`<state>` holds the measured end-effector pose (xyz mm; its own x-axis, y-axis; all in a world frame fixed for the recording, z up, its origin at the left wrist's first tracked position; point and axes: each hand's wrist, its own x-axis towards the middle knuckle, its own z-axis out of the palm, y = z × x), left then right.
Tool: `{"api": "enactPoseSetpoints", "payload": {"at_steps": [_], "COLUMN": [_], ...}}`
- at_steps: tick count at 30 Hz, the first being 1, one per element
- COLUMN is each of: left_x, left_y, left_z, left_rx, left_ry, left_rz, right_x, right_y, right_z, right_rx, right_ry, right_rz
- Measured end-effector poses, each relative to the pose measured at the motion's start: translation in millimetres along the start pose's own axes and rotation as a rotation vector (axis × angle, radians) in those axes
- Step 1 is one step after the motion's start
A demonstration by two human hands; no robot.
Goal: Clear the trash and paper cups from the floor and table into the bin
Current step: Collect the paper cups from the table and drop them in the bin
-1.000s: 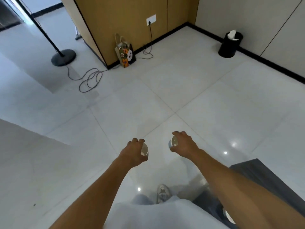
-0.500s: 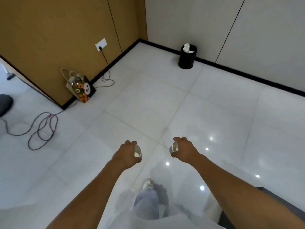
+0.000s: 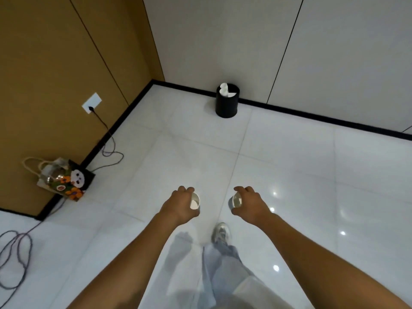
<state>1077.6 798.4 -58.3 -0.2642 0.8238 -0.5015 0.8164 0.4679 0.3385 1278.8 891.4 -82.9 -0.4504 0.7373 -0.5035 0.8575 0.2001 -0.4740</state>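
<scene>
My left hand [image 3: 180, 206] grips a white paper cup [image 3: 194, 202], fingers curled round it from above. In my right hand [image 3: 250, 204] is a second white paper cup [image 3: 237, 200], held the same way. Both hands are out in front of me, low over the white tiled floor. A black round bin [image 3: 226, 105] stands ahead by the grey back wall, with crumpled white paper [image 3: 225, 90] showing at its top. The bin is well beyond my hands.
A patterned gift bag [image 3: 64, 179] leans at the brown wall's corner on the left. A dark cable [image 3: 109, 150] runs from a wall socket [image 3: 91, 103] and coils along the floor at far left. My shoe [image 3: 220, 233] and trouser leg show below my hands.
I have turned right and walked forward, cups still in both hands. The bin has come to the middle of the view and nearer; the bag and cable have slid left.
</scene>
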Motion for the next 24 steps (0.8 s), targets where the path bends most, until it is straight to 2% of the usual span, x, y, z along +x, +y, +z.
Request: {"api": "enactPoseSetpoints", "payload": {"at_steps": [8, 24], "left_x": [182, 546], "left_y": [41, 71], "left_z": [-117, -306], "left_rx": [0.015, 0.094], "left_ry": [0.01, -0.041], "left_rz": [0.017, 0.119], "right_x": [177, 505], "right_y": [-29, -77], "right_z": [-122, -300], "right_rx": [0.027, 0.07], "right_ry": [0.017, 0.085], "right_rz": [0.02, 0.129]}}
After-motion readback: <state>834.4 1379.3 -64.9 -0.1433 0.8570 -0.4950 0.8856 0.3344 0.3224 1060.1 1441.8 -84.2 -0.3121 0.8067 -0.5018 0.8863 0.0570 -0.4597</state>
